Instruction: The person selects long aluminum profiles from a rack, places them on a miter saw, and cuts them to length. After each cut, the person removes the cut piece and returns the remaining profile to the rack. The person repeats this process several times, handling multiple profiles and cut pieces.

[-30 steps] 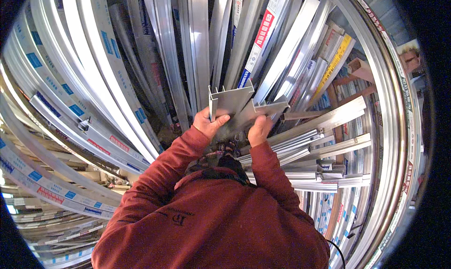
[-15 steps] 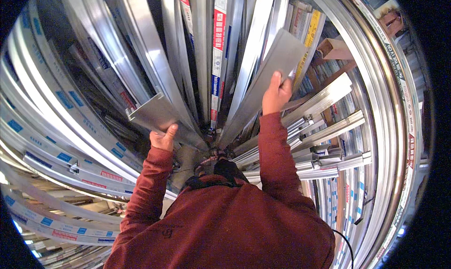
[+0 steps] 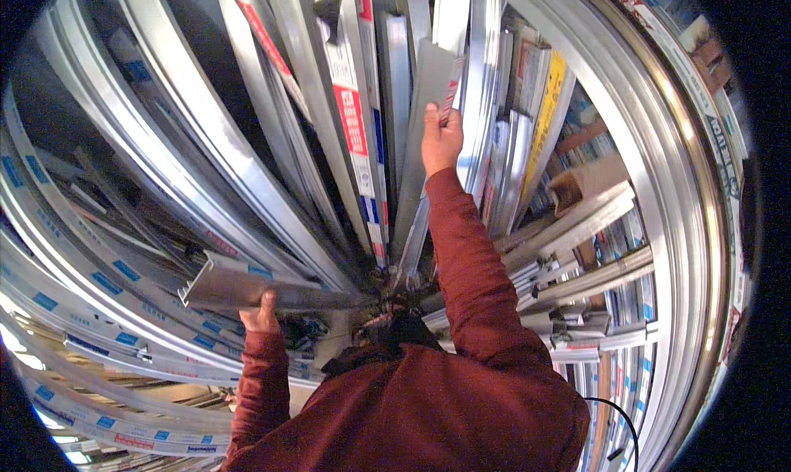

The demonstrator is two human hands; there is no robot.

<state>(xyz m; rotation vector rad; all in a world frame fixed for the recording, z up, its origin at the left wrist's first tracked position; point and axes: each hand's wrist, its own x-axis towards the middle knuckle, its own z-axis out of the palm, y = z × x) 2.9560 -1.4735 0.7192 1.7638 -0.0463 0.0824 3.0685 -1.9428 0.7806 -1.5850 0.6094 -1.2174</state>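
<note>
My left hand [image 3: 262, 314] grips the underside of a short grey aluminium profile [image 3: 235, 284] that points left, low in the view. My right hand [image 3: 441, 138] is stretched far up and closed on the edge of a long flat grey profile [image 3: 420, 167] standing among other upright lengths. That profile runs from near my head up past the hand. Both sleeves are dark red. The far ends of both profiles are hidden among the stock.
Long aluminium profiles [image 3: 247, 167] with blue and red-white labels [image 3: 350, 118] fan out all around. Shorter profile ends [image 3: 593, 282] stick out of racks at the right. A cardboard tube end [image 3: 577, 188] shows at the right. A black cable [image 3: 614, 422] hangs by my right side.
My two hands were close together on profiles in front of me. They have moved apart: the right hand has gone up along the long profile, the left hand down and left with the short one.
</note>
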